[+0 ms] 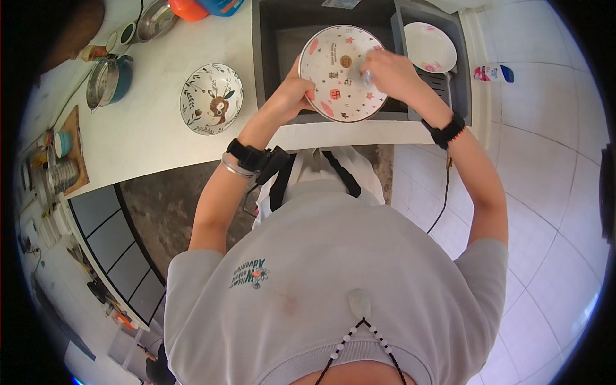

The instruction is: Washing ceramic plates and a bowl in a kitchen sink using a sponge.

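Note:
A round plate (pixel 347 96) with a dark rim and pink and brown printed decoration is tilted over the front of the grey sink (pixel 284 29). My left hand (pixel 294 96) grips it by its left edge, with the thumb on the upper face and the other fingers hidden behind. Over the plate's right part is my right hand (pixel 395 74), its fingers closed around a small greyish, shiny thing (pixel 367 78) pressed to or just above the surface. Blur hides what that thing is.
A bowl with a deer picture (pixel 219 108) stands left on the counter (pixel 154 125). Another white floral dish (pixel 428 43) sits in the narrow right basin. A bottle (pixel 493 73) lies right of the sink. Farther left are a blue pot (pixel 122 79) and a metal bowl (pixel 156 21).

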### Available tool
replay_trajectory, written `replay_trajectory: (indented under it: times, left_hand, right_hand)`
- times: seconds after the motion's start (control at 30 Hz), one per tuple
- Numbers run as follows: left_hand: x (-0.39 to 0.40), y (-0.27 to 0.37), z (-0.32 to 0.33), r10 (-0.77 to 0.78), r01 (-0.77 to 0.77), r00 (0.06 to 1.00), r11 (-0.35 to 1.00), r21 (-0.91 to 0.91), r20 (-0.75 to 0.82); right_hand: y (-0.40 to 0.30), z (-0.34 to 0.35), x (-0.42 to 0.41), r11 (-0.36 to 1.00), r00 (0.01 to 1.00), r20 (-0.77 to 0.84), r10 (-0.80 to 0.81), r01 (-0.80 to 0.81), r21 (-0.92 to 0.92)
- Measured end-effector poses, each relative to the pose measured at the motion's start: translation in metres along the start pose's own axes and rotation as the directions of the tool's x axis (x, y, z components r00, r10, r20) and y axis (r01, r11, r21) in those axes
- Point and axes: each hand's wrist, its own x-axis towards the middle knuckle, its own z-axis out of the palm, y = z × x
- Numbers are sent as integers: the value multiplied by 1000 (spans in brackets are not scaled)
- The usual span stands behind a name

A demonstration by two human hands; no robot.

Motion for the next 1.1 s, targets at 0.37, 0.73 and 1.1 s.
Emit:
replay_trajectory:
  times: [0.37, 0.73, 1.1]
  left_hand:
    - [-4, 4, -1, 4, -4, 1000, 999, -47, -11]
    - [-5, 11, -11, -3, 14, 998, 985, -171, 63]
    - [1, 4, -7, -23, 62, 986, 970, -233, 168]
  right_hand:
    - [-17, -4, 7, 998, 992, 118, 49, -52, 19]
    - [-22, 21, 14, 796, 949, 4, -314, 261, 546]
    - [-54, -9, 43, 822, 832, -503, 235, 106, 560]
